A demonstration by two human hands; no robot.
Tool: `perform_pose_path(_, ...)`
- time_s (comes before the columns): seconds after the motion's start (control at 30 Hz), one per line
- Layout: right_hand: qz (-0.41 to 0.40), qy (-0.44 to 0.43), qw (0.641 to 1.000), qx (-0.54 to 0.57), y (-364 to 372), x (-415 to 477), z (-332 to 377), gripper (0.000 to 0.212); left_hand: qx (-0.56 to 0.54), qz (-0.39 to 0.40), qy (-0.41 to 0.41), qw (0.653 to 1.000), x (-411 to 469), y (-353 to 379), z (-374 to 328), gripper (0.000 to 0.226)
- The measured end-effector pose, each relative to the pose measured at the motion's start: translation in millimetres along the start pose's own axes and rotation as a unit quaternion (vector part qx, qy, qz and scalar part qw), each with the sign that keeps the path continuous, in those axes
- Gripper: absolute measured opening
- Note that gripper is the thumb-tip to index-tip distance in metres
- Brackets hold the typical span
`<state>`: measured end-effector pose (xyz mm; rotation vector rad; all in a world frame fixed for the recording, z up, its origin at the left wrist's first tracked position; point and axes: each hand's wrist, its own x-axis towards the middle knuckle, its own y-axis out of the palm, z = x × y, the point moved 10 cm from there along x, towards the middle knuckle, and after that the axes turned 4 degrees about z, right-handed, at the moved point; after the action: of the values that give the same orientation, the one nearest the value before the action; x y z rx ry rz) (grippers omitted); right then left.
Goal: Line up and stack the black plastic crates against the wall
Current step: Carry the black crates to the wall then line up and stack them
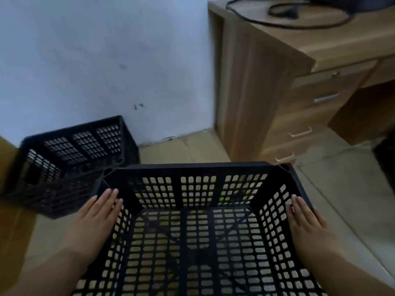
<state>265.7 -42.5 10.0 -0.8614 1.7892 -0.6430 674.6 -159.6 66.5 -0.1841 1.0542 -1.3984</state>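
A black perforated plastic crate (196, 169) fills the lower middle of the view, its open top facing me. My left hand (99, 212) presses flat against its left outer wall and my right hand (307, 221) presses flat against its right rim, so the crate is carried between the two palms. A second black crate (72, 159) stands on the floor to the left, its far side close to the pale wall (96, 60). The carried crate's far left corner overlaps the floor crate's near right corner in the view.
A wooden desk (256, 92) with drawers stands against the wall on the right, a black cable (277, 24) on its top. A brown cardboard surface (8, 189) sits at the far left. Bare floor (183, 148) lies between the floor crate and the desk.
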Motion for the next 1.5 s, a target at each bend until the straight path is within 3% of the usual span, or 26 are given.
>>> perform_pose_path(0.23, -0.003, 0.005, 1.000, 0.001, -74.9, 84.5, 22.8, 0.058, -0.054, -0.003, -0.009, 0.998, 68.3, -5.5, 63.9, 0.065)
perform_pose_path(0.27, -0.019, 0.000, 1.000, 0.013, -86.9, 94.7, 22.3, 0.060, -0.065, -0.009, -0.007, 0.998, 81.8, -5.8, 66.7, 0.066)
perform_pose_path(0.33, -0.139, -0.071, 0.987, 0.043, -117.6, 120.4, 25.1, 0.070, -0.077, -0.007, -0.003, 0.997, 110.1, -4.7, 70.4, 0.069)
perform_pose_path(0.43, -0.230, -0.127, 0.960, 0.092, -137.4, 155.2, 12.0, 0.052, -0.098, 0.009, 0.016, 0.995, 151.7, -7.8, 70.3, 0.062)
perform_pose_path(0.53, -0.253, -0.178, 0.942, 0.130, -153.8, 199.1, 7.2, 0.057, -0.127, 0.028, 0.044, 0.990, 190.8, -9.3, 65.4, 0.059)
perform_pose_path(0.67, -0.243, -0.195, 0.948, 0.061, -175.1, 245.8, 6.0, 0.070, -0.148, 0.027, 0.064, 0.986, 243.5, -18.3, 67.9, 0.056)
perform_pose_path(0.77, -0.218, -0.197, 0.953, 0.079, -187.2, 283.5, 1.1, 0.080, -0.155, -0.010, 0.065, 0.986, 277.1, -25.4, 70.8, 0.055)
perform_pose_path(0.83, -0.229, -0.187, 0.951, 0.085, -196.1, 302.9, 0.2, 0.080, -0.173, -0.138, 0.076, 0.972, 297.2, -39.6, 77.7, 0.058)
perform_pose_path(0.9, -0.282, -0.172, 0.940, 0.085, -212.8, 321.3, 0.2, 0.078, -0.176, -0.102, 0.054, 0.978, 321.9, -31.9, 84.2, 0.052)
perform_pose_path(1.0, -0.336, -0.173, 0.924, 0.061, -229.2, 349.2, 6.4, 0.069, -0.143, -0.141, 0.043, 0.979, 353.7, -33.6, 88.0, 0.046)
perform_pose_path(1.13, -0.308, -0.173, 0.932, 0.081, -229.9, 399.9, 15.7, 0.075, -0.147, -0.188, 0.039, 0.970, 397.2, -43.0, 99.6, 0.059)
perform_pose_path(1.23, -0.274, -0.155, 0.949, -0.015, -235.7, 426.1, 30.0, 0.056, -0.159, -0.138, 0.054, 0.976, 436.4, -27.7, 99.5, 0.068)
perform_pose_path(1.27, -0.347, -0.189, 0.914, -0.095, -250.4, 421.8, 50.4, 0.056, -0.163, -0.127, 0.044, 0.977, 447.8, -20.7, 104.3, 0.070)
perform_pose_path(1.3, -0.327, -0.249, 0.879, -0.241, -242.1, 425.9, 71.2, 0.056, -0.160, -0.137, 0.043, 0.977, 460.7, -8.5, 107.7, 0.075)
perform_pose_path(1.33, -0.257, -0.271, 0.902, -0.218, -233.6, 434.9, 74.3, 0.056, -0.170, -0.141, 0.036, 0.975, 467.5, -13.4, 115.8, 0.081)
perform_pose_path(1.37, -0.247, -0.258, 0.923, -0.143, -236.5, 446.7, 76.5, 0.056, -0.190, -0.126, 0.016, 0.974, 477.2, -12.1, 124.7, 0.082)
perform_pose_path(1.43, -0.217, -0.151, 0.964, 0.002, -240.0, 480.8, 57.7, 0.057, -0.162, -0.119, 0.014, 0.980, 493.4, -7.2, 133.0, 0.084)
perform_pose_path(1.47, -0.277, -0.132, 0.951, 0.038, -251.5, 481.9, 59.6, 0.056, -0.178, -0.100, 0.025, 0.979, 498.7, -4.9, 133.6, 0.087)
perform_pose_path(1.5, -0.280, -0.126, 0.950, 0.053, -256.3, 487.2, 65.1, 0.056, -0.191, -0.098, 0.026, 0.976, 504.2, -2.8, 137.2, 0.088)
